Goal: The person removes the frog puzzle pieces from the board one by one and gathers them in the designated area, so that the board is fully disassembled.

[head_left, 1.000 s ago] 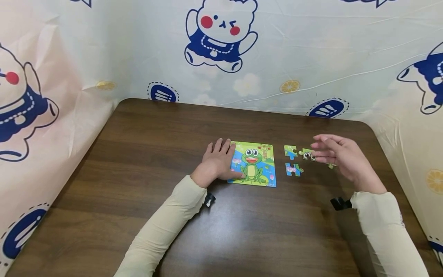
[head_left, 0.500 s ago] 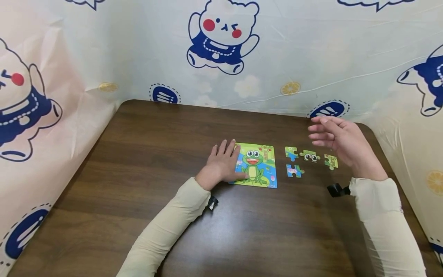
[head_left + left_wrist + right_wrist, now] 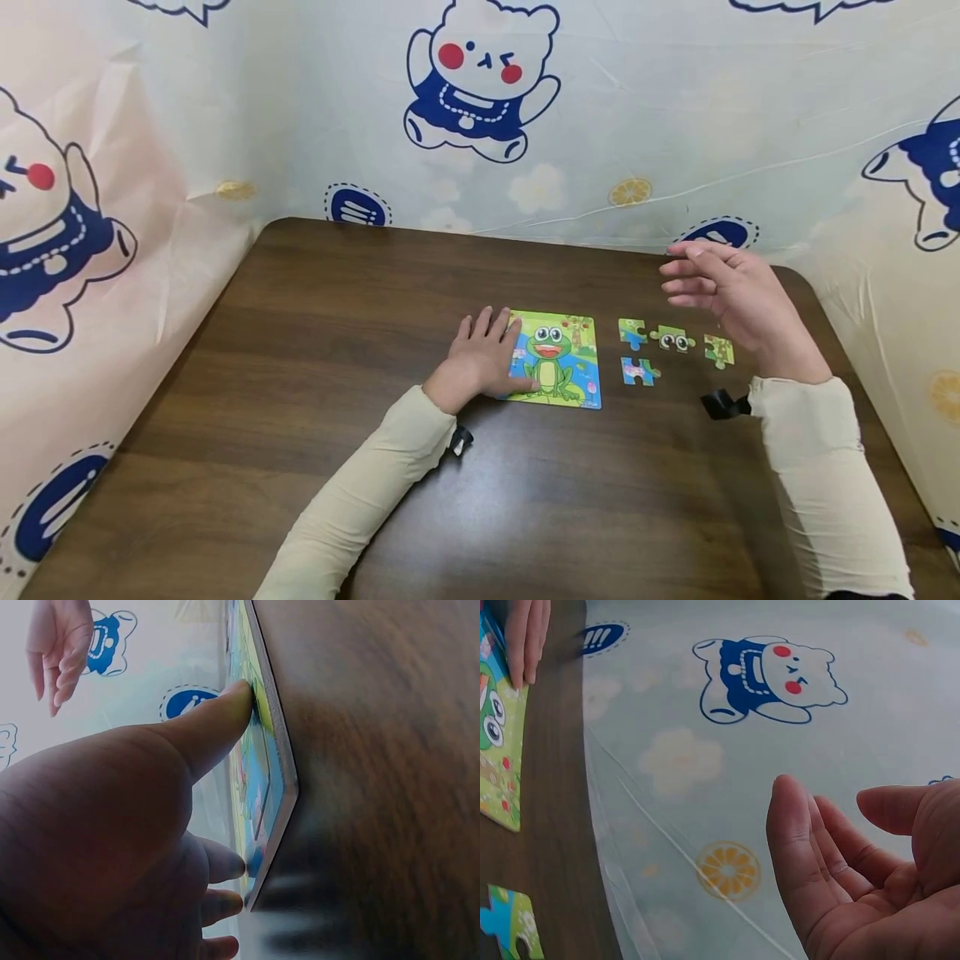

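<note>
A square frog puzzle board lies flat on the table. My left hand rests on its left side with spread fingers, and the thumb touches the picture near the lower edge. In the left wrist view that thumb presses on the face of the board. To the right of the board lie several loose jigsaw pieces, among them a piece with the frog's eyes, a blue and pink piece and a green piece. Raised above the table behind them, my right hand holds nothing; its fingers are loosely bent.
The brown wooden table has rounded far corners. A pale cloth printed with bears stands round its back and sides. Another corner jigsaw piece lies nearest the board. Black camera mounts sit at both wrists.
My right hand has risen and moved back from over the jigsaw pieces, so the rightmost piece shows fully. The left hand stays on the puzzle board.
</note>
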Demonstrator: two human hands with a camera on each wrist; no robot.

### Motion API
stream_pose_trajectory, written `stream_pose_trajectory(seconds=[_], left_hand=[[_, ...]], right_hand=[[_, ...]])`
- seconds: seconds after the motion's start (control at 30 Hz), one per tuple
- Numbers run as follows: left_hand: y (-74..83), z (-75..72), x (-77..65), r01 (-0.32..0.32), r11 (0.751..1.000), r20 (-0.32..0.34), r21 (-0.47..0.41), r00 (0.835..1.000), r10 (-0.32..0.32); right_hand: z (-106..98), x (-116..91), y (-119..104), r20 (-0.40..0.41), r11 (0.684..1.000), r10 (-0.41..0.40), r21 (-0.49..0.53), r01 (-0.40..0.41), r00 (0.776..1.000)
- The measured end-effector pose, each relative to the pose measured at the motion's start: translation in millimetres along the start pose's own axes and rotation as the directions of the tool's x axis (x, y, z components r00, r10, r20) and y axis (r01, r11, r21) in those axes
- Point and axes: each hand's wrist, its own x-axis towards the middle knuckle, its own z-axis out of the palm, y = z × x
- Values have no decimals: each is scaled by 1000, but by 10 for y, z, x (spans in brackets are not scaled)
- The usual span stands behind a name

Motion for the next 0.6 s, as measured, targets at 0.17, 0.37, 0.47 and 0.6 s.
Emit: stream_pose_trajectory(seconds=[0.17, 0.37, 0.47, 0.6], left_hand=[[-6, -4, -5, -5, 1000, -2, 0, 1000, 5], [4, -13, -10, -14, 1000, -1, 5, 1000, 14], [4, -15, -14, -15, 1000, -3, 10, 1000, 15], [8, -11, -17, -8, 1000, -1, 11, 1000, 8]], right_hand=[[136, 79, 51, -2, 999, 19, -32, -19, 1000], [343, 164, 160, 1, 993, 58, -107, -57, 998], [454, 221, 220, 15, 989, 66, -133, -64, 998], [574, 286, 289, 50, 988, 72, -142, -65, 996]])
